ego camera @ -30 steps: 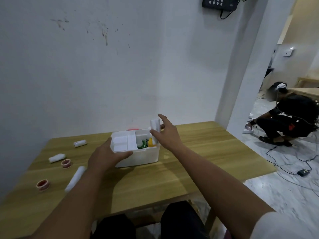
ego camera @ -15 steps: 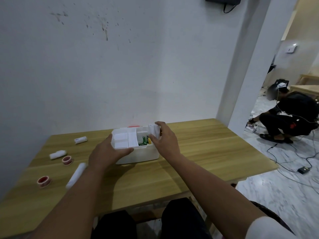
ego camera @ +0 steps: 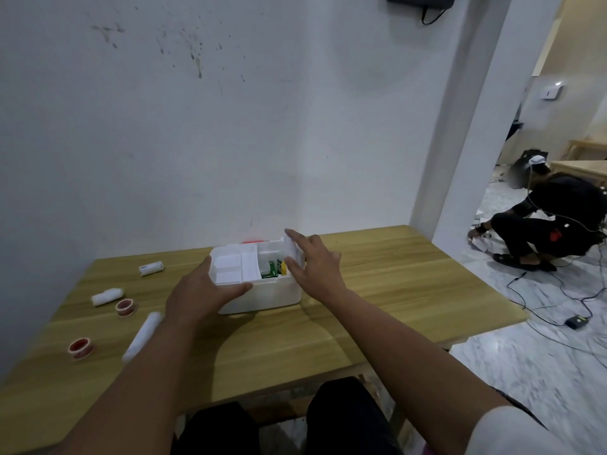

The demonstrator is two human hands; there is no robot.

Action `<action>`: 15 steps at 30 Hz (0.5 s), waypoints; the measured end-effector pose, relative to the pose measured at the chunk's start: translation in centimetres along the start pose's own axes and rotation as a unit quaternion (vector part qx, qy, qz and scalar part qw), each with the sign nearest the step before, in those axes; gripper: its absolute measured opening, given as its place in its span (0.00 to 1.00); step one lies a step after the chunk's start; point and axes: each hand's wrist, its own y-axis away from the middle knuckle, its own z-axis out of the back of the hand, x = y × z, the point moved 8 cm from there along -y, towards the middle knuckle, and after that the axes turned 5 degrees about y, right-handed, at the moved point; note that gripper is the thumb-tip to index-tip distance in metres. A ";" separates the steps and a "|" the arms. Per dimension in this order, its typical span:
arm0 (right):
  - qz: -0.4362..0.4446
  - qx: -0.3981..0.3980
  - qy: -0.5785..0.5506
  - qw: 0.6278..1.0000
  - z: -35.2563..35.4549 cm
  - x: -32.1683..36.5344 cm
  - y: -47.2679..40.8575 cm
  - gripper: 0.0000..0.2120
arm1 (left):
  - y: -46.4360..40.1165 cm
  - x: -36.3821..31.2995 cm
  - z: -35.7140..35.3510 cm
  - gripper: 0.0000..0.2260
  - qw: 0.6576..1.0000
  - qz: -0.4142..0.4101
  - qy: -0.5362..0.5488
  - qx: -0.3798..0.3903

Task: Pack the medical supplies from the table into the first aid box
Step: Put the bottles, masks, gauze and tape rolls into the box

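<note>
The white first aid box (ego camera: 262, 297) stands open on the wooden table (ego camera: 377, 290). A white divided tray (ego camera: 235, 264) fills its left half; a green packet (ego camera: 271, 269) and a yellow item (ego camera: 281, 267) show in the right half. My left hand (ego camera: 200, 293) grips the box's front left corner. My right hand (ego camera: 315, 267) is at the box's right rim, holding a white bandage roll (ego camera: 293, 252) between thumb and fingers over the opening. On the table to the left lie three white rolls (ego camera: 151, 268) (ego camera: 107, 296) (ego camera: 143, 336) and two red tape rolls (ego camera: 126, 307) (ego camera: 81, 348).
A white wall rises right behind the table. Something red (ego camera: 252, 241) shows behind the box. To the right, past a pillar, a person (ego camera: 551, 221) crouches on the marble floor among cables (ego camera: 558, 307) and a small black device (ego camera: 577, 321).
My right hand has lowered the white roll from upright above the box's right rim down to the opening. The left hand has stayed on the box.
</note>
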 end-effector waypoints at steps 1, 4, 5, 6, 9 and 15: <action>0.006 -0.003 0.006 1.000 0.0 0.1 0.0 0.28 | 0.0 0.0 0.0 0.45 1.000 -0.001 0.000 0.000; 0.007 -0.024 0.004 1.000 0.3 0.1 0.2 0.25 | 0.0 -0.2 0.0 0.44 1.000 -0.004 -0.003 -0.003; 0.004 -0.033 0.006 0.999 0.5 0.0 0.2 0.24 | 0.1 -0.2 0.0 0.44 1.000 -0.005 -0.003 -0.003; 0.002 -0.042 0.011 0.999 0.7 0.0 0.2 0.24 | 0.1 -0.3 0.1 0.44 1.000 -0.006 -0.002 -0.003; -0.002 -0.060 0.022 0.998 0.9 0.2 0.1 0.22 | 0.1 -0.2 0.1 0.43 1.000 -0.006 -0.001 -0.002; 0.010 -0.041 0.027 0.999 0.9 0.4 -0.3 0.21 | 0.0 -0.1 0.0 0.44 1.000 -0.004 -0.001 0.000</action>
